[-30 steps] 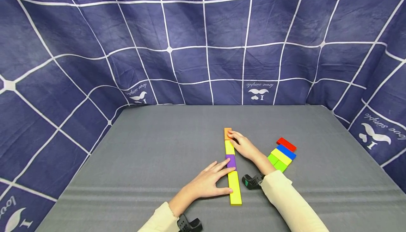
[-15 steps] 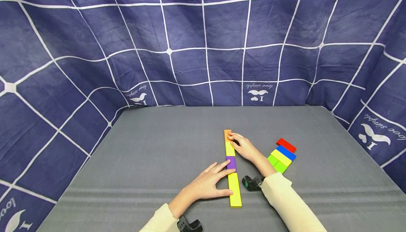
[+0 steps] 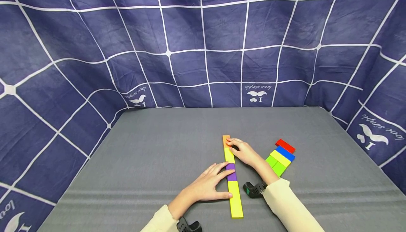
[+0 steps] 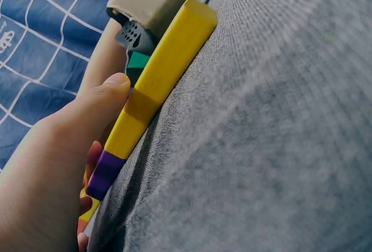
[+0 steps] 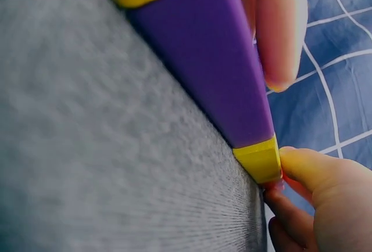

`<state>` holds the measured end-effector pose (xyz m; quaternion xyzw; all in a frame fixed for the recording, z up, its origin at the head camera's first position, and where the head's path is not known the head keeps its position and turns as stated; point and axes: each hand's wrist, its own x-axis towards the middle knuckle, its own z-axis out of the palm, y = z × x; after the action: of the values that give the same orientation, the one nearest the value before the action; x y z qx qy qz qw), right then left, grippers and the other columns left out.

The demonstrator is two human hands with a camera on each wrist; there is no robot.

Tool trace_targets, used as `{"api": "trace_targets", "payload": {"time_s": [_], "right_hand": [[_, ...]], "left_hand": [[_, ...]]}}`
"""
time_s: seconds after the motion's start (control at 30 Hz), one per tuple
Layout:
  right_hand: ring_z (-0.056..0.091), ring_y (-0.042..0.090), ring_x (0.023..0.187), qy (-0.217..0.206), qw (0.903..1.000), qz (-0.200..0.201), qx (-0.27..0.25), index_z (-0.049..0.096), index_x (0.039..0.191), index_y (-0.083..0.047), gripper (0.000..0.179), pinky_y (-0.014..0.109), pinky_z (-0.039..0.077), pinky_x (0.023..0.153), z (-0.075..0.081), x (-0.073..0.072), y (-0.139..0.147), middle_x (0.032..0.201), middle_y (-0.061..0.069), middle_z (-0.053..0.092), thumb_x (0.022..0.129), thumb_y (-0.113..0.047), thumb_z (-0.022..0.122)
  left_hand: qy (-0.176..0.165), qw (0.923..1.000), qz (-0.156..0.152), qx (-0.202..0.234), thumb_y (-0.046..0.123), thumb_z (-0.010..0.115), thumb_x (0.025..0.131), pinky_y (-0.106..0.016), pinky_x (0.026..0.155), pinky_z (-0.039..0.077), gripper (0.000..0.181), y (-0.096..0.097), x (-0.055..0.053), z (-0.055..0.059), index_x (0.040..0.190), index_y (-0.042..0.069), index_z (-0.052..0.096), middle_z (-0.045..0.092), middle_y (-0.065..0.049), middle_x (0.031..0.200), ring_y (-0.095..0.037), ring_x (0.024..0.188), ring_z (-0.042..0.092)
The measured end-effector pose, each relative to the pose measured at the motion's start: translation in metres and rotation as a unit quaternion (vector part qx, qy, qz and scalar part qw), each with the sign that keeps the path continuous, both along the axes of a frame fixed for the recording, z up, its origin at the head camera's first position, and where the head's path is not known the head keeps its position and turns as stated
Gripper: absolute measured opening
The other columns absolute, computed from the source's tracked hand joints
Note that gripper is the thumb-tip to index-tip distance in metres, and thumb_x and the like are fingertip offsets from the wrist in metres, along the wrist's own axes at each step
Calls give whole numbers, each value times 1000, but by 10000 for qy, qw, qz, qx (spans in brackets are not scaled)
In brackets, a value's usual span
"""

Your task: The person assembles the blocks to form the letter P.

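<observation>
Flat coloured blocks form one end-to-end row in the head view: an orange block (image 3: pixel 225 140) at the far end, a yellow block (image 3: pixel 229 157), a purple block (image 3: pixel 232 176), and a longer yellow block (image 3: pixel 236 204) nearest me. Spread fingers of my left hand (image 3: pixel 206 185) rest on the purple block, its thumb against the long yellow block's left side. At the far end, my right hand (image 3: pixel 245 152) holds the orange block with bent fingers over it and the thumb near the seam with yellow. Its fingertips are partly hidden in the right wrist view.
To the right on the grey table (image 3: pixel 152 147) lie a red block (image 3: pixel 285 145), a blue block (image 3: pixel 285 154), a yellow block (image 3: pixel 280 157) and green blocks (image 3: pixel 278 168), grouped closely. A blue curtain (image 3: pixel 190 66) with white lines hangs behind the table.
The row has slid towards me, its orange end shifting slightly left. My right hand has moved along with it; my left hand stays nearly in place. The view has tilted slightly.
</observation>
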<state>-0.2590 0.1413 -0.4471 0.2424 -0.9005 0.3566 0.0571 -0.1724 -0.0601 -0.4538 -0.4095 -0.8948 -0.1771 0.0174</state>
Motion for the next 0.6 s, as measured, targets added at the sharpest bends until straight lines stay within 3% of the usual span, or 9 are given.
{"api": "trace_targets", "payload": {"time_s": [0.4, 0.6], "right_hand": [[47, 30, 123, -153, 9995, -118, 252, 62, 113, -6, 25, 48, 36, 102, 0, 12, -3, 130, 10, 53, 89, -14, 55], [46, 29, 124, -144, 9992, -275, 245, 60, 117, -8, 29, 49, 37, 101, 10, 15, 1, 130, 10, 51, 90, -17, 55]], "left_hand": [[-52, 9999, 6, -141, 62, 49, 82, -37, 113, 21, 76, -1, 1, -2, 143, 24, 27, 23, 2, 151, -10, 138, 25], [-33, 9999, 20, -111, 64, 46, 82, -37, 113, 20, 75, 0, 1, -2, 143, 26, 26, 21, 4, 152, -10, 138, 24]]}}
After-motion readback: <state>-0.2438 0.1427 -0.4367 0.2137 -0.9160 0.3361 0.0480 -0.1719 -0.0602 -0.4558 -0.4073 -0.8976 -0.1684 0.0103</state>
